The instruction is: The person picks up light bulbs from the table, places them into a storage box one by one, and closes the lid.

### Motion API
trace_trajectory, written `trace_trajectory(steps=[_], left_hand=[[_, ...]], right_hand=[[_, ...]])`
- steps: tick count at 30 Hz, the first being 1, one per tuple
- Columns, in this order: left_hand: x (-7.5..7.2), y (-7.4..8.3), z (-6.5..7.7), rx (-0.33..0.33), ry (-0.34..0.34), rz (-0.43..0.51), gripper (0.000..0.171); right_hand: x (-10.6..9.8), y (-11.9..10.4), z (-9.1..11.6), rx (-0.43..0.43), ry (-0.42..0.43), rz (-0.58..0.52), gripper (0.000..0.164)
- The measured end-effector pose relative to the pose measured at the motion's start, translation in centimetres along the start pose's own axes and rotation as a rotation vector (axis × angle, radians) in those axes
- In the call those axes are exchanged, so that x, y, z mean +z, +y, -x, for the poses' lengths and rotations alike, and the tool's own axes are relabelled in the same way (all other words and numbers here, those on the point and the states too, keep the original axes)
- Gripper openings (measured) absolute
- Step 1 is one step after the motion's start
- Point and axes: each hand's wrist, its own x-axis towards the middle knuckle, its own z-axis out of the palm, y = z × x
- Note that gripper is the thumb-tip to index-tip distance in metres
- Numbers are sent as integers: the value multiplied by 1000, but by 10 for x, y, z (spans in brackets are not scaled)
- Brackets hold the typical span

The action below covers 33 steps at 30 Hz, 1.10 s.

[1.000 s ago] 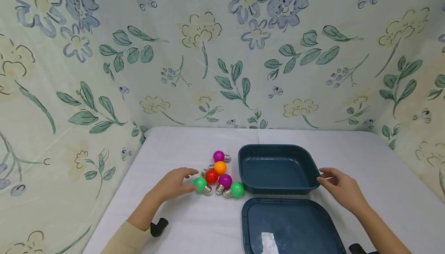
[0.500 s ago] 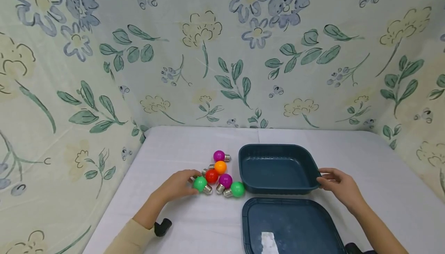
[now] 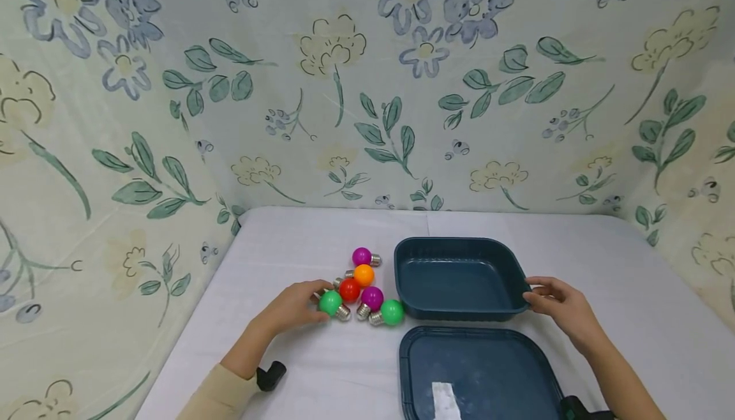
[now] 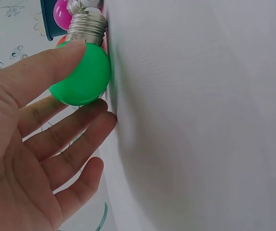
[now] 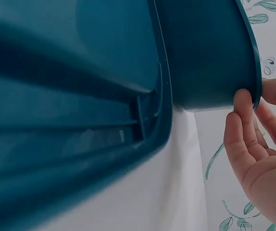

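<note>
The left hand [image 3: 298, 305] held a green bulb [image 3: 330, 303], left of the box [image 3: 459, 313]: its thumb lay over the globe near the metal base, with fingers behind the globe, the index tip hidden by it. The other fingers were spread and loosely bent. The bulb lay tilted low at the desk [image 3: 321, 382], its base pointing toward the box. At the box's right wall, the right hand [image 3: 563, 308] pinched the rim between thumb and fingers.

Between the held bulb and the box sat a red bulb [image 3: 349, 290], a purple bulb [image 3: 372, 299] and, just beside the box, a second green bulb [image 3: 392, 312]. An orange bulb [image 3: 364, 275] also lay left of the box. The lid [image 3: 476, 356] lay on the near side of the box.

The bulb would likely be light, stiff and rather slippery on its smooth globe; whether glass or plastic could not be told, so it was best treated as fragile. The widest part of the globe, or the ridged base, should give the surest hold.
</note>
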Motion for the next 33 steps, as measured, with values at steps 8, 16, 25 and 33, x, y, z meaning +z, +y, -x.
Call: trace_trajectory(steps=[8,16,25,33], left_hand=[[2,-3,-1,-3,11,12,47],[5,-5,-1,-12,37,-8,43],[1,-2,2,34,117,16,41],[-3,9,1,97,258,85,41]], right_hand=[[2,4,0,-27,34,-47,49],[3,7,1,-32,50,-72,48],[3,7,1,-46,49,-92,46],[3,9,0,-44,48,-70,47]])
